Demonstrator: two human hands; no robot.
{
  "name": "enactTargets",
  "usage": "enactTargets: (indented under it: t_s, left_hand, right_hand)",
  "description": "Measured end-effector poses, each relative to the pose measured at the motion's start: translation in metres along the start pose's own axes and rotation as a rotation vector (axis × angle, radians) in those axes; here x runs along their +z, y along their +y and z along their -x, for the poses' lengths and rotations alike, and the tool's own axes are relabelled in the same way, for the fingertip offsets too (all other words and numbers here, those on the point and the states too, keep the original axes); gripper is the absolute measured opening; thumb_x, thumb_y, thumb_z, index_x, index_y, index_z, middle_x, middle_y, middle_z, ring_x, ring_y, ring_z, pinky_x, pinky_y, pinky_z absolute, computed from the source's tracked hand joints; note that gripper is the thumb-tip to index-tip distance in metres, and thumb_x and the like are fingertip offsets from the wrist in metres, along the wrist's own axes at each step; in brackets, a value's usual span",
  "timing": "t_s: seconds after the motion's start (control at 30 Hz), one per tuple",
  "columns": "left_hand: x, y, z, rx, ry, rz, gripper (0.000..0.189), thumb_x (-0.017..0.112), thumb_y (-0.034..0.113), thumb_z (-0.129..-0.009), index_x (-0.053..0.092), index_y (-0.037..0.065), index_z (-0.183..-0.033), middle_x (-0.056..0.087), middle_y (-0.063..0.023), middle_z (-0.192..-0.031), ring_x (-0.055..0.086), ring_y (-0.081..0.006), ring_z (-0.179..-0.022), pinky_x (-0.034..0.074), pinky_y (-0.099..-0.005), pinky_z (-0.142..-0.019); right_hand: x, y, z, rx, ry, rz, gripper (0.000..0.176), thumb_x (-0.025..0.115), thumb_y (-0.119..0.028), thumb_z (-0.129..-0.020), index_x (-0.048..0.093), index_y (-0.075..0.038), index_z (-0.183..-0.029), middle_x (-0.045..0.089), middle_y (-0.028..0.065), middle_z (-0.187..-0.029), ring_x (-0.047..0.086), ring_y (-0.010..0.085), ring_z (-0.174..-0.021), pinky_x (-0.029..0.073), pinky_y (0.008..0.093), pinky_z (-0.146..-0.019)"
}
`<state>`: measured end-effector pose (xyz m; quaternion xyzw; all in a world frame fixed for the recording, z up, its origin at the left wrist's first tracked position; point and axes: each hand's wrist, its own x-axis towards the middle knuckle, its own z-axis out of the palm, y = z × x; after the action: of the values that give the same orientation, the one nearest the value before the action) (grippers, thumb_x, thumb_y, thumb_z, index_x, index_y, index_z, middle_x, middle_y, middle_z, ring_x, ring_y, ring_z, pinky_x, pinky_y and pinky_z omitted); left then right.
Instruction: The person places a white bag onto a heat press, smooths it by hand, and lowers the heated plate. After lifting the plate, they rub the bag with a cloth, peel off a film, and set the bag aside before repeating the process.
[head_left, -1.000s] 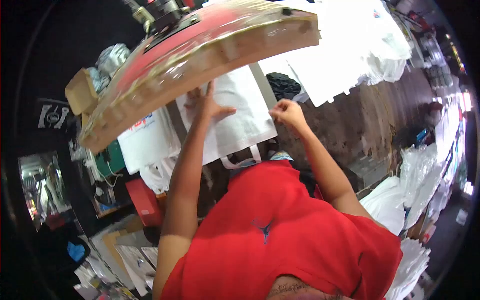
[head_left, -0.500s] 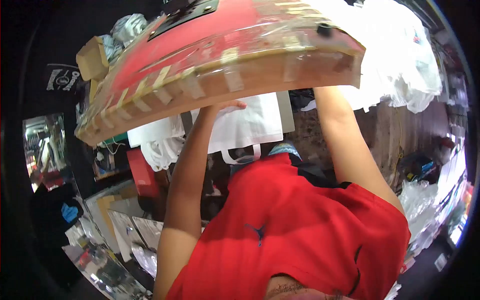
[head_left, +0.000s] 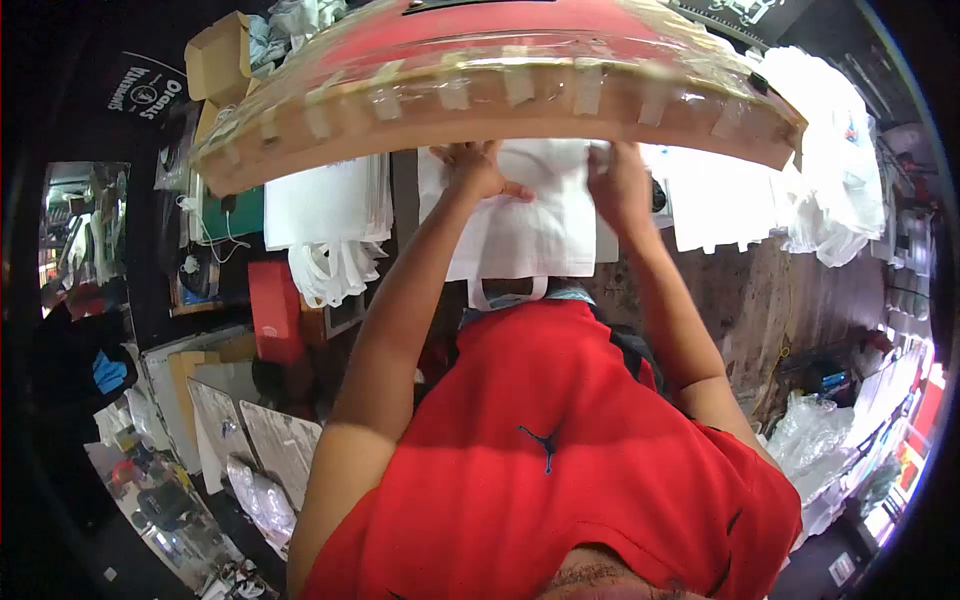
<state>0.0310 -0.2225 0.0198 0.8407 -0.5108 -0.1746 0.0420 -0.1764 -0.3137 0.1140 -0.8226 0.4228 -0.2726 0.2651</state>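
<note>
my left hand (head_left: 480, 174) is resting splayed on the white bag (head_left: 530, 235), probably holding it flat; can't tell if my right hand (head_left: 622, 190) is gripping

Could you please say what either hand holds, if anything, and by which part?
The left hand lies spread on the flat white cloth bag, not visibly gripping. The blurred right hand is by the bag's right edge; whether it grips is unclear.
</note>
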Motion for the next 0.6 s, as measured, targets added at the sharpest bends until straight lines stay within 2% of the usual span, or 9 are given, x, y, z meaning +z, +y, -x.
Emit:
enactTargets:
  t_s: [0.03,0.07,0.17,0.27,0.37,0.43,0.47,0.53,0.6]
  left_hand:
    - [0.003,-0.002,0.005,0.009,0.011,0.003,0.136,0.086,0.076,-0.047,0.027,0.027,-0.16,0.013,-0.0249,-0.166,0.004,-0.0517,-0.152,0.008,-0.0825,-0.107]
    - [0.009,-0.003,0.012,0.093,0.171,0.019,0.13,0.086,0.071,-0.051,0.03,0.025,-0.159,0.016,-0.0251,-0.165,0.01,-0.0517,-0.151,0.011,-0.0813,-0.108]
    - [0.072,-0.016,0.026,0.288,0.586,0.038,0.097,0.083,0.047,-0.071,0.042,0.013,-0.151,0.027,-0.0285,-0.158,0.024,-0.0536,-0.145,0.019,-0.0789,-0.108]
    - [0.077,-0.003,0.097,0.315,0.563,0.357,0.075,0.072,0.032,-0.087,0.042,-0.002,-0.146,0.035,-0.0294,-0.152,0.028,-0.0488,-0.145,0.019,-0.0663,-0.118]
    - [0.072,-0.011,0.136,0.426,0.372,0.272,0.069,0.069,0.029,-0.09,0.044,-0.002,-0.145,0.037,-0.0289,-0.15,0.029,-0.0493,-0.144,0.021,-0.0618,-0.119]
    - [0.082,-0.023,0.134,0.464,0.366,0.261,0.063,0.066,0.028,-0.093,0.046,-0.001,-0.145,0.038,-0.0278,-0.151,0.029,-0.0471,-0.144,0.022,-0.0572,-0.12]
    - [0.079,-0.025,0.134,0.498,0.38,0.315,0.063,0.065,0.026,-0.093,0.045,0.001,-0.146,0.04,-0.0279,-0.15,0.029,-0.0459,-0.145,0.021,-0.0551,-0.121]
    - [0.075,-0.029,0.136,0.531,0.397,0.365,0.063,0.065,0.025,-0.093,0.044,0.002,-0.148,0.042,-0.0279,-0.149,0.029,-0.0447,-0.146,0.02,-0.053,-0.121]
    - [0.075,-0.027,0.139,0.469,0.331,0.349,0.064,0.062,0.029,-0.094,0.042,0.005,-0.15,0.035,-0.0272,-0.155,0.028,-0.0457,-0.147,0.022,-0.0533,-0.12]
  right_hand:
    - [0.024,-0.001,0.002,-0.15,0.043,-0.035,0.046,0.067,-0.006,-0.086,0.057,-0.005,-0.131,0.056,0.0259,-0.134,0.053,0.047,-0.123,0.047,0.0478,-0.101]
    - [0.037,-0.015,0.005,-0.14,-0.057,-0.14,0.053,0.065,-0.002,-0.081,0.054,0.0,-0.133,0.047,0.0265,-0.14,0.049,0.0453,-0.127,0.043,0.0468,-0.107]
    - [0.093,-0.039,0.011,-0.095,-0.139,-0.179,0.044,0.059,-0.006,-0.083,0.053,0.012,-0.123,0.051,0.0322,-0.13,0.05,0.0461,-0.123,0.043,0.049,-0.106]
    - [0.138,-0.05,0.018,-0.244,-0.087,-0.132,0.043,0.059,-0.008,-0.081,0.054,0.015,-0.117,0.053,0.0328,-0.124,0.049,0.047,-0.12,0.043,0.049,-0.104]
    - [0.169,-0.067,0.024,-0.293,-0.187,-0.141,0.043,0.057,-0.005,-0.078,0.054,0.017,-0.114,0.053,0.0331,-0.123,0.048,0.0469,-0.119,0.043,0.0479,-0.102]
    - [0.188,-0.082,0.028,-0.258,-0.239,0.025,0.057,0.066,-0.01,-0.079,0.049,0.018,-0.125,0.046,0.0337,-0.131,0.049,0.0482,-0.122,0.044,0.0474,-0.106]
    - [0.188,-0.092,0.028,-0.273,-0.329,0.107,0.051,0.064,-0.009,-0.077,0.053,0.019,-0.119,0.049,0.0337,-0.125,0.048,0.0462,-0.12,0.043,0.049,-0.105]
    - [0.211,-0.095,0.035,-0.365,-0.296,0.152,0.048,0.063,-0.009,-0.076,0.055,0.019,-0.114,0.051,0.0344,-0.123,0.046,0.0462,-0.121,0.043,0.0498,-0.105]
    - [0.211,-0.107,0.04,-0.457,-0.321,0.261,0.043,0.062,-0.013,-0.075,0.059,0.021,-0.102,0.054,0.0352,-0.116,0.043,0.0472,-0.121,0.043,0.0505,-0.105]
